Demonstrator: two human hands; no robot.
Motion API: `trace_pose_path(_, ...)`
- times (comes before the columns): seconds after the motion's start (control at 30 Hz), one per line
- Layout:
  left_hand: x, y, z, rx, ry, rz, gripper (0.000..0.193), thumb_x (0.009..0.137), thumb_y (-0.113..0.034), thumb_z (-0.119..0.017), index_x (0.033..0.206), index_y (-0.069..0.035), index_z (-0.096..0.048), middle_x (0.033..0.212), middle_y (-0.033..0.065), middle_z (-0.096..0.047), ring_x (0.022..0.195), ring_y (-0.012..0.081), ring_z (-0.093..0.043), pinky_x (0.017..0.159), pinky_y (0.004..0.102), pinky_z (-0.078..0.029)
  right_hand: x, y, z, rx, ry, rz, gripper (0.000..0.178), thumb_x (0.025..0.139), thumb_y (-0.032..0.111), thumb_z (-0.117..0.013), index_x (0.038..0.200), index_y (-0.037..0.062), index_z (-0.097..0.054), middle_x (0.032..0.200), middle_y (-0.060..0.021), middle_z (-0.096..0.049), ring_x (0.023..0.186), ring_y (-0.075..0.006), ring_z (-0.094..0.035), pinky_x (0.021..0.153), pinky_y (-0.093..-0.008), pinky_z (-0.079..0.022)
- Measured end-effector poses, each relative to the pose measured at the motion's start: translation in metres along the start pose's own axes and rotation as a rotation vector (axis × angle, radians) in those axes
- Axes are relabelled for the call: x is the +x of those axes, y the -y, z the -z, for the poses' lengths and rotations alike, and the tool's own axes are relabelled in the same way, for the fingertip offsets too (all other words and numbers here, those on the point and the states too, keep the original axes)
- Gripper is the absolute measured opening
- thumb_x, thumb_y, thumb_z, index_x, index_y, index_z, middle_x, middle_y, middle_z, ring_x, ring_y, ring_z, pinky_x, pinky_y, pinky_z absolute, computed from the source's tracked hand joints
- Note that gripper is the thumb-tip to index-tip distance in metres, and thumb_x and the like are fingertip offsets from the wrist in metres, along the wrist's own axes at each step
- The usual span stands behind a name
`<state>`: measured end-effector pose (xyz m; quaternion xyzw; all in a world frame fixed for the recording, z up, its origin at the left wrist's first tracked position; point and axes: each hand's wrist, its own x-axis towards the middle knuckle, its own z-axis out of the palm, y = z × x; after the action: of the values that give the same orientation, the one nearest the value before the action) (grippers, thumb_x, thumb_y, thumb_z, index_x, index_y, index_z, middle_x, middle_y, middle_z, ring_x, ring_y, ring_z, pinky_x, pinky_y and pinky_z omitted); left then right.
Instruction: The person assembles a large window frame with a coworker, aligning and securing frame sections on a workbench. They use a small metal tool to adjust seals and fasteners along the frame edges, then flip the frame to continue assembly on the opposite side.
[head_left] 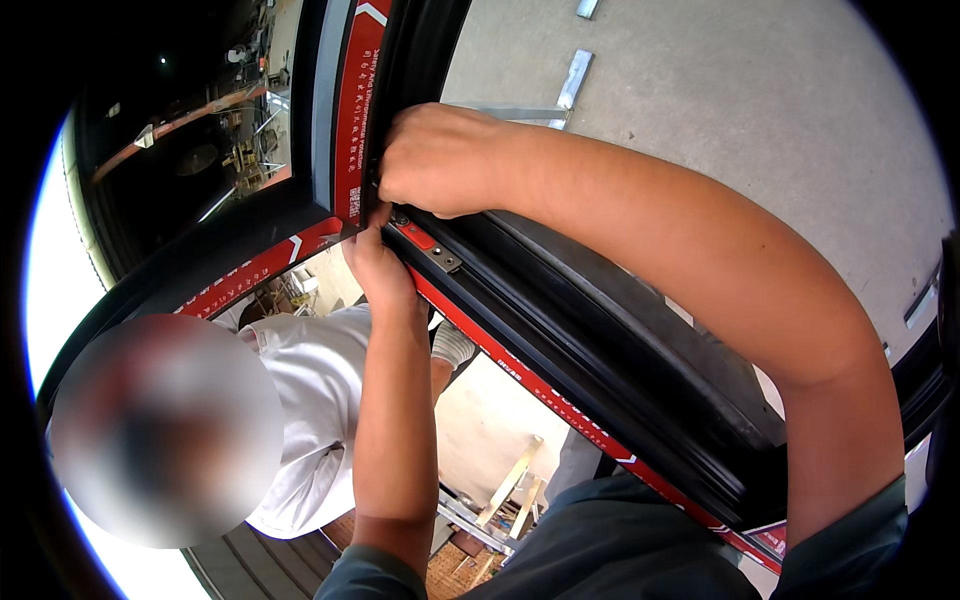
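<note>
A black window frame (590, 330) with red protective tape runs from the centre to the lower right. Beside it a sash (325, 110), taped in red too, stands swung out, with dark glass. Where the two meet, my right hand (435, 160) is closed, knuckles up, its fingertips hidden against the sash edge. Just below, my left hand (380, 265) reaches up to the same corner with its fingers bent together. Whatever either hand grips there is hidden. A metal hinge plate (430, 245) with a red insert lies in the frame channel next to my hands.
At the left, close to the sash, is another person in a white shirt (315, 410). Metal bars (575, 78) lie on the grey floor (700, 90) beyond the frame. Wooden pieces (510, 480) lie below, near my legs.
</note>
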<state>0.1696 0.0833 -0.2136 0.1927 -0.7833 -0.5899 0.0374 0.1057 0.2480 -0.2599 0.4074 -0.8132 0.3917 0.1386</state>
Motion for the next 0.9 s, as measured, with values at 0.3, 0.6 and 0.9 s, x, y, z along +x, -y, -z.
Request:
trace_pose_path(0.3,-0.009,-0.010,-0.014,0.022,-0.009,-0.027,0.026,0.094,-0.012,-0.056,0.117,-0.002,-0.064,0.107,0.0073,-0.068,0.096,0.0185,-0.068,0.085,0.0326,-0.054,-0.001,0.001,0.004,-0.044,0.010,0.036,0.014,0.075,0.003,-0.067,0.082,0.0095,-0.076,0.085,-0.0113,-0.073,0.092,-0.0318,-0.070,0.086,-0.0409,-0.055)
trace_pose_path(0.6,-0.008,-0.007,-0.012,-0.008,-0.041,-0.046,0.027,0.092,-0.010,-0.056,0.117,-0.002,-0.062,0.108,0.0074,-0.067,0.096,0.0177,-0.067,0.084,0.0321,-0.054,0.005,0.004,0.003,-0.099,-0.024,0.064,0.010,0.075,0.006,-0.069,0.081,0.0082,-0.077,0.088,-0.0103,-0.075,0.090,-0.0314,-0.072,0.079,-0.0405,-0.058)
trace_pose_path(0.9,-0.005,-0.001,-0.006,-0.020,-0.017,-0.068,0.032,0.094,-0.009,-0.061,0.124,0.000,-0.057,0.113,0.0074,-0.065,0.101,0.0163,-0.063,0.090,0.0309,-0.050,-0.007,0.002,-0.007,-0.169,-0.233,0.146,0.011,0.076,0.012,-0.070,0.083,0.0130,-0.078,0.089,-0.0019,-0.074,0.099,-0.0214,-0.068,0.097,-0.0359,-0.047)
